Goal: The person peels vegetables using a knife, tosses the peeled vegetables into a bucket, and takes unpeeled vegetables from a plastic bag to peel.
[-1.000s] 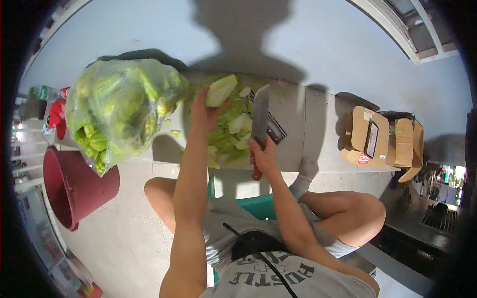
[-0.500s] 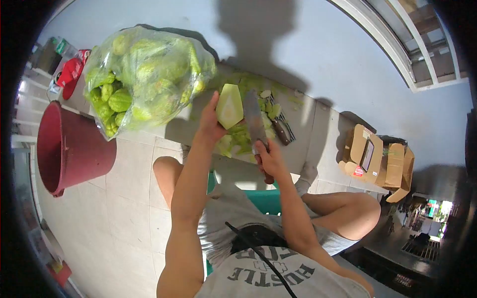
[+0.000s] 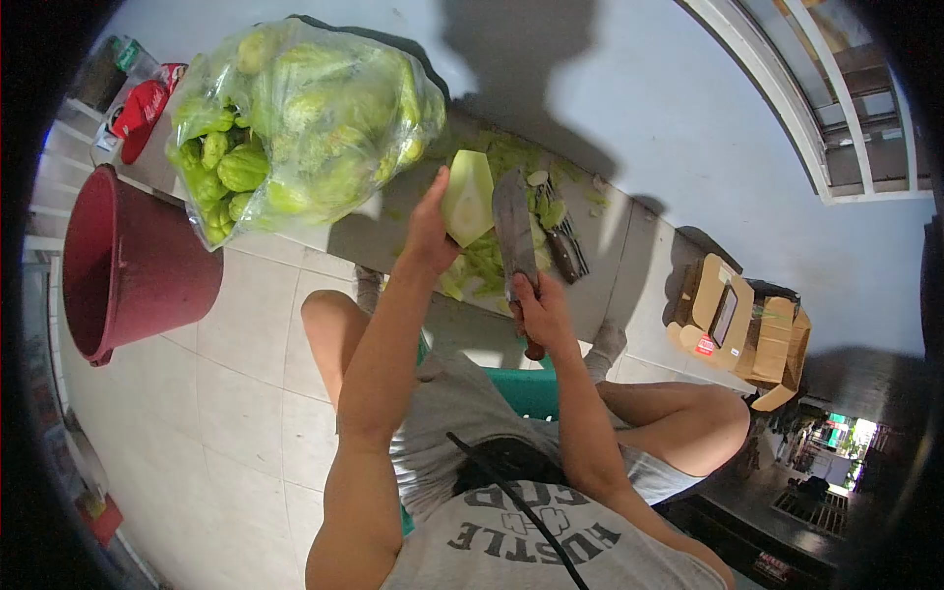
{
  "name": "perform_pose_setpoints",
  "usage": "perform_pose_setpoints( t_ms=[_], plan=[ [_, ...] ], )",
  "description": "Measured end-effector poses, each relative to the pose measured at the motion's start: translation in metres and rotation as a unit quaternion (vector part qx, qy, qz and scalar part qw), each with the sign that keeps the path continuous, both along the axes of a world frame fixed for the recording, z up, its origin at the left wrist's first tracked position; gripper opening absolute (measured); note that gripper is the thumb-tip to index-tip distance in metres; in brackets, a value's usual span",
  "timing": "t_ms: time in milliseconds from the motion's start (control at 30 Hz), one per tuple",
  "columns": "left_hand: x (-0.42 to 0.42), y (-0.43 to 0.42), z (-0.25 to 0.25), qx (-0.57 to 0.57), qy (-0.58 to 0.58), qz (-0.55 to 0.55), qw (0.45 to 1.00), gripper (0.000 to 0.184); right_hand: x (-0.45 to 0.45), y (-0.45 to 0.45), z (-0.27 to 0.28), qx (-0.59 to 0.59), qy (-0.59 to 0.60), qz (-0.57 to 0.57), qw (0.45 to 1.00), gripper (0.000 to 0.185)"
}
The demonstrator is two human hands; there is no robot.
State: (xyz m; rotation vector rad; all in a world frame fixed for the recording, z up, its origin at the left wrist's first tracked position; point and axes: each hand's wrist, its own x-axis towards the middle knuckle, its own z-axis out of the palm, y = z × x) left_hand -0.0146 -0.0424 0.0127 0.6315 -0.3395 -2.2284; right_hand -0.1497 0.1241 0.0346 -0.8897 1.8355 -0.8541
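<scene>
My left hand is closed around a peeled, pale green chayote, with a flat face toward me. In my right hand is a large knife, its brown handle in my fist and its broad, stained blade pointing away from me. The blade stands just right of the chayote, apart from it as far as I can tell. Green peelings lie scattered beneath both hands. Beyond the blade rests a second, dark-handled utensil among the scraps.
A clear plastic bag full of chayotes stands at the upper left. Below it is a dark red bucket. Opened cardboard boxes sit by the wall on the right. Part of a green seat shows between my legs.
The view has shifted a little, moving the bag and bucket slightly up. The chayote has tilted slightly in my left hand. The knife stays beside it in my right hand.
</scene>
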Motion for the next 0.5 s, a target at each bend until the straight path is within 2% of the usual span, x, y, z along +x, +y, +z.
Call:
perform_pose_setpoints(
  t_ms=[300, 500],
  plan=[
    [-0.019, 0.025, -0.002, 0.068, -0.024, 0.029, 0.997, 0.046, 0.008, -0.013, 0.007, 0.024, -0.038, -0.015, 0.999, 0.035],
    [-0.032, 0.038, -0.003, 0.064, 0.011, 0.029, 0.997, 0.042, 0.013, -0.020, 0.006, -0.030, -0.023, -0.008, 0.999, 0.033]
  ],
)
